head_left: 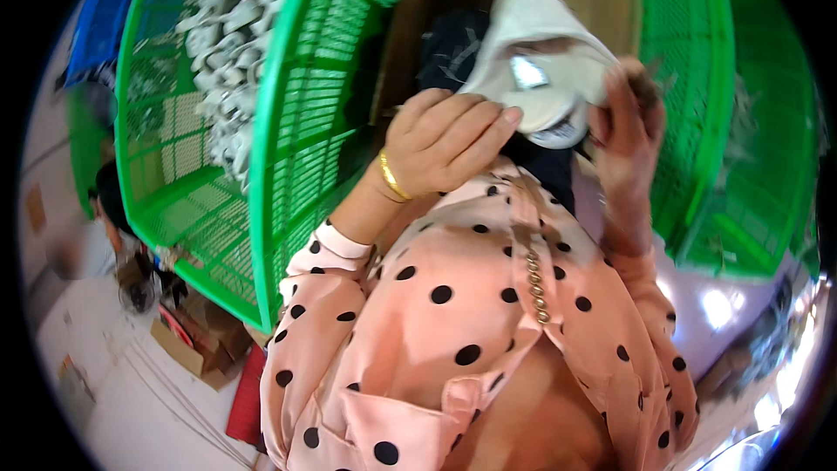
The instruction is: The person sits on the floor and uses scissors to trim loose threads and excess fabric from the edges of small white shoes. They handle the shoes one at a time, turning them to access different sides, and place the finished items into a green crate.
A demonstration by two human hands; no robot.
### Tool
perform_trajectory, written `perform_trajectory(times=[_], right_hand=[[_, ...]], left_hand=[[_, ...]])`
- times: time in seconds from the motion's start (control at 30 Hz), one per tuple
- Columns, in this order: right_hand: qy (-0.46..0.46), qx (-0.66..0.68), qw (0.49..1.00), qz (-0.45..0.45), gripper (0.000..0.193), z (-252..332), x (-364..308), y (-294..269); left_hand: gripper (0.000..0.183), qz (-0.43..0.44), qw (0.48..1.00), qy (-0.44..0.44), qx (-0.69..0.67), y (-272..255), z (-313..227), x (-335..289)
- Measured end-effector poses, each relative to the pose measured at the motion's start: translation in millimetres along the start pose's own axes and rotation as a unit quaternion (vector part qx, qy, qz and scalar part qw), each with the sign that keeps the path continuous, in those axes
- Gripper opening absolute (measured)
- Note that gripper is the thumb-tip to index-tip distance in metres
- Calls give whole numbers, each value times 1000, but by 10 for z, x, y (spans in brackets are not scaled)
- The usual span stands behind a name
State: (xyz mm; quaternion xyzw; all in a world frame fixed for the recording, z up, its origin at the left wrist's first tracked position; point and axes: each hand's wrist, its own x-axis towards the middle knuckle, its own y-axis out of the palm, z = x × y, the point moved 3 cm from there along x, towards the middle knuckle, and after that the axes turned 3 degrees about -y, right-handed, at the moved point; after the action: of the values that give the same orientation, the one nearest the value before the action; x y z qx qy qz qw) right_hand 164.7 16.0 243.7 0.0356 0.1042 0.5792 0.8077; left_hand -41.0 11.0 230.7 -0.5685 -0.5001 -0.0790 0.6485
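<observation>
White cap [536, 17], between both hands [443, 141]

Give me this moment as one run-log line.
left hand: holding white cap, left edge | right hand: holding its right edge | person's left: green basket containing many pale pieces

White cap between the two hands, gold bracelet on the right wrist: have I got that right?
Not quite: the head view shows the gold bracelet on the left wrist, not the right. The white cap is indeed between the left hand and right hand.
</observation>
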Motion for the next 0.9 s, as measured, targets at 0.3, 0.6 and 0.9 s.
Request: perform_trajectory(times=[0.3,0.6,0.9], right_hand=[[-47,205,976,-62,24,403,732,-1943],[-8,332,942,38,62,-112,909,-1586],[183,290,939,32,58,-883,564,-594]], left_hand=[[15,-2,952,-217,218,-1548,751,-116],[27,204,775,-598,-14,-2082,2336,-1473],[50,177,644,-708,-230,-645,2900,-3077]])
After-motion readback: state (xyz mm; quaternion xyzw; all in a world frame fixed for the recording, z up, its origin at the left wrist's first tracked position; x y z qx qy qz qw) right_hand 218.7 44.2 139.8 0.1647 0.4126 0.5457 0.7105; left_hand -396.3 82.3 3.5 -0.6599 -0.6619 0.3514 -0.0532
